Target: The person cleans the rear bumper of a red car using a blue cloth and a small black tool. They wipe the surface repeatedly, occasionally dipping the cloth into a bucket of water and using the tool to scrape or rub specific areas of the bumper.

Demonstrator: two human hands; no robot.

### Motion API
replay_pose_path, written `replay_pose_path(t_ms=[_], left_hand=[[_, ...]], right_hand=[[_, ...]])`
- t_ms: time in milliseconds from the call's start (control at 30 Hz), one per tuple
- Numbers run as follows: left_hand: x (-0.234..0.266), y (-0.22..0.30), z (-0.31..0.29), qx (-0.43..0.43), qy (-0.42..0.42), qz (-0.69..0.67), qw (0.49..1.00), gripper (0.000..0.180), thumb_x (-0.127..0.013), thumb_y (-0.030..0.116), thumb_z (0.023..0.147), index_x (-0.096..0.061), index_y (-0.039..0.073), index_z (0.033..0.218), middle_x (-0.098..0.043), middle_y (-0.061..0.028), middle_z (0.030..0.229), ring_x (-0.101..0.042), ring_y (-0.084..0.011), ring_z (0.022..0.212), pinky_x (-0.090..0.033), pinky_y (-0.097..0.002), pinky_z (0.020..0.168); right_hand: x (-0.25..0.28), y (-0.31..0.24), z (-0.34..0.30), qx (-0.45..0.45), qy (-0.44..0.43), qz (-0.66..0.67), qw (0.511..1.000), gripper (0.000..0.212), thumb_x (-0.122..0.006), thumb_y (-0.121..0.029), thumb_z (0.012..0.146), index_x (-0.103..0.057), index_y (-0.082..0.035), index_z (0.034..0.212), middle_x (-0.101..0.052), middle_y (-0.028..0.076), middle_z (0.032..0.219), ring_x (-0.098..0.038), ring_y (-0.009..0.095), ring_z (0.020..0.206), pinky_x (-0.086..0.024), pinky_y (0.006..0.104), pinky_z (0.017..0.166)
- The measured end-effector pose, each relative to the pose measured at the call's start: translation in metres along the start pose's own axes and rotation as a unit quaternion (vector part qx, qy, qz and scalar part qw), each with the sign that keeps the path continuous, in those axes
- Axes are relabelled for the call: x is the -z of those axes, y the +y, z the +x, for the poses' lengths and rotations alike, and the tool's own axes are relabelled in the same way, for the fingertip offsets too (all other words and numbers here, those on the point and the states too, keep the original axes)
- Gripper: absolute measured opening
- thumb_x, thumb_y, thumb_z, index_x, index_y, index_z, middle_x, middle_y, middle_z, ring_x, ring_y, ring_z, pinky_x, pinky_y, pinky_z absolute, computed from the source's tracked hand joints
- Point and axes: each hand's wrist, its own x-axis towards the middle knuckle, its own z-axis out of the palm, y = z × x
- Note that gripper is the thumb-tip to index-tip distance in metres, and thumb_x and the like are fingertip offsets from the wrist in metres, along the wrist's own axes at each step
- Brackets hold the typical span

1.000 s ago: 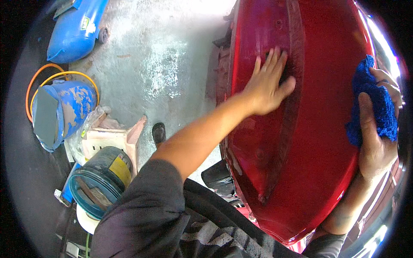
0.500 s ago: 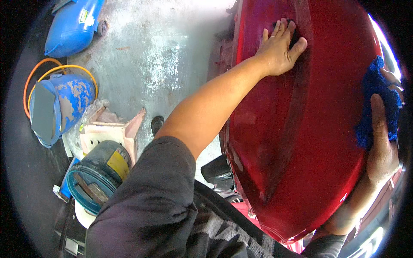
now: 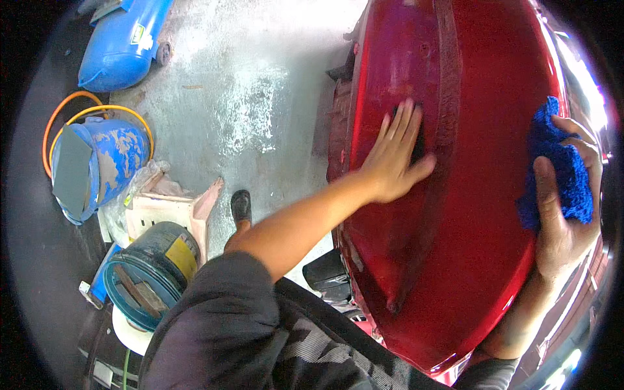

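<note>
left hand (image 3: pixel 394 162) palm-down over red car panel (image 3: pixel 487 182), fingers straight, thumb wide; right hand (image 3: pixel 564 237) grips blue cloth (image 3: pixel 564 174) between thumb and fingers.

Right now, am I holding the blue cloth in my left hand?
No, the blue cloth is gripped in your right hand, while your left hand lies flat over the red panel.

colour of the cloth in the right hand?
Bright blue: the cloth in the right hand, seen best in the head view.
</note>
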Motion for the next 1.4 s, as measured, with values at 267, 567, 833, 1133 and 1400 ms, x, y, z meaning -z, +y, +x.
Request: replay_pose_path(t_ms=[267, 567, 833, 1133, 1400], left_hand=[[0.042, -0.052, 0.09, 0.105, 0.055, -0.023, 0.993, 0.085, -0.023, 0.057, 0.119, -0.011, -0.006, 0.175, -0.006, -0.0315, 0.183, -0.002, -0.0408, 0.172, -0.002, -0.0587, 0.138], [-0.015, 0.008, -0.101, 0.035, -0.05, -0.005, 0.998, 0.099, -0.038, 0.06, 0.113, 0.003, -0.005, 0.175, 0.007, -0.032, 0.183, 0.003, -0.0464, 0.171, -0.002, -0.0607, 0.138], [-0.026, 0.043, -0.119, 0.071, -0.033, -0.014, 0.997, 0.098, -0.035, 0.062, 0.115, -0.002, -0.009, 0.174, 0.003, -0.0343, 0.182, 0.002, -0.047, 0.171, -0.003, -0.0595, 0.138], [-0.007, 0.005, -0.047, 0.175, 0.039, -0.047, 0.983, 0.093, -0.03, 0.063, 0.117, -0.009, -0.007, 0.174, -0.003, -0.0302, 0.184, -0.001, -0.0393, 0.172, -0.005, -0.0524, 0.139], [-0.036, 0.08, -0.226, 0.096, -0.07, -0.042, 0.992, 0.104, -0.041, 0.068, 0.112, -0.008, -0.007, 0.175, -0.001, -0.0349, 0.182, -0.002, -0.0472, 0.171, -0.008, -0.0592, 0.138]], right_hand=[[-0.01, 0.003, 0.001, 0.006, 0.023, 0.083, 0.996, 0.029, -0.078, -0.017, 0.102, -0.068, -0.004, 0.126, -0.069, 0.015, 0.146, -0.06, 0.029, 0.139, -0.039, 0.0463, 0.125], [0.001, 0.011, 0.0, 0.027, -0.005, 0.034, 0.999, 0.03, -0.08, -0.017, 0.101, -0.069, -0.003, 0.125, -0.071, 0.015, 0.143, -0.062, 0.027, 0.135, -0.043, 0.0458, 0.121], [-0.002, 0.002, -0.003, -0.052, -0.026, 0.004, 0.998, 0.044, -0.08, -0.027, 0.103, -0.073, -0.01, 0.143, -0.076, 0.01, 0.132, -0.07, 0.019, 0.121, -0.051, 0.0335, 0.11], [-0.005, 0.01, -0.005, 0.023, -0.028, -0.151, 0.988, 0.049, -0.073, -0.042, 0.105, -0.072, -0.014, 0.144, -0.079, 0.009, 0.124, -0.074, 0.017, 0.111, -0.054, 0.0323, 0.101], [-0.005, -0.068, -0.015, -0.133, -0.066, -0.16, 0.976, 0.035, -0.08, -0.038, 0.096, -0.081, -0.005, 0.106, -0.079, 0.01, 0.094, -0.076, 0.022, 0.083, -0.061, 0.0414, 0.078]])
